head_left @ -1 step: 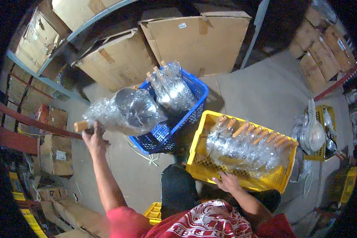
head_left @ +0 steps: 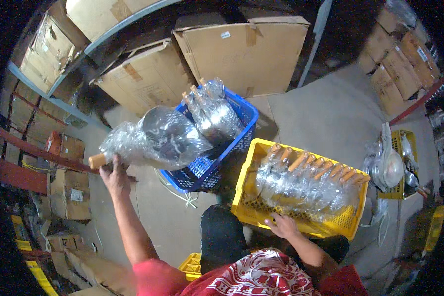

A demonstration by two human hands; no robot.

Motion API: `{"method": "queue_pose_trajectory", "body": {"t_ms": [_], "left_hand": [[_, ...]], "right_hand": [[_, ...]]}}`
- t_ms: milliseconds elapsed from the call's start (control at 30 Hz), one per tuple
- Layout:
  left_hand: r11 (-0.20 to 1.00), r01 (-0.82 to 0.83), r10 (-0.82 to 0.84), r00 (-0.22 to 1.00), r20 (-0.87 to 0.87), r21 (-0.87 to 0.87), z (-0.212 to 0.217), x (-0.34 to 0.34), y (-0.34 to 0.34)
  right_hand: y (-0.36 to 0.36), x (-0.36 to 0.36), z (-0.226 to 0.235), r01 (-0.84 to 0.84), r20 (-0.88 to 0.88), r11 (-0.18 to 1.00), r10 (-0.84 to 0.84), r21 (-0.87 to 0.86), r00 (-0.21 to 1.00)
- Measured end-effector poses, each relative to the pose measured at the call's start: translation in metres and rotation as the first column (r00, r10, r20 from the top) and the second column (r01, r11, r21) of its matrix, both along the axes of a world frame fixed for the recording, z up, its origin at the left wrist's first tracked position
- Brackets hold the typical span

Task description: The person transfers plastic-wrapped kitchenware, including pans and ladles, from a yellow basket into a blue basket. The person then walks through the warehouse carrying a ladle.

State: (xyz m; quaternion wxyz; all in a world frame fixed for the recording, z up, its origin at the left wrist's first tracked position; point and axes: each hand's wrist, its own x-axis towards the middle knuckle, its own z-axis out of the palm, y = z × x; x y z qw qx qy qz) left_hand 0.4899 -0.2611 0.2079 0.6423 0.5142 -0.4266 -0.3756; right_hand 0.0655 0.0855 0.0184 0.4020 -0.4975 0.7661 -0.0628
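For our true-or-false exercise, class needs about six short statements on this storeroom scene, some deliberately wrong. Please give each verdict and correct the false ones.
1. The left hand holds a plastic-wrapped pan near its light brown handle. True.
2. The handle of that pan points right. False: it points left.
3. A blue basket stands left of a yellow basket. True.
4. The right hand is on the blue basket. False: it is at the yellow basket's near rim.
5. The yellow basket is empty. False: wrapped items lie in it.
6. Large cardboard boxes stand beyond the blue basket. True.
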Motion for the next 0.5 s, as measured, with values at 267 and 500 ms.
{"method": "queue_pose_trajectory", "body": {"t_ms": [267,500], "left_hand": [[0.813,0.464,-0.582,0.656,-0.481,-0.351,0.019,-0.100,0.049],[0.607,0.730,-0.754,0.405,-0.517,-0.313,0.017,-0.247,0.095]], "right_hand": [[-0.081,-0.076,0.082,0.699,0.935,0.710,-0.187,-0.083,0.301],[-0.009,-0.134,0.168,0.821,0.994,0.567,0.111,-0.065,0.002]]}}
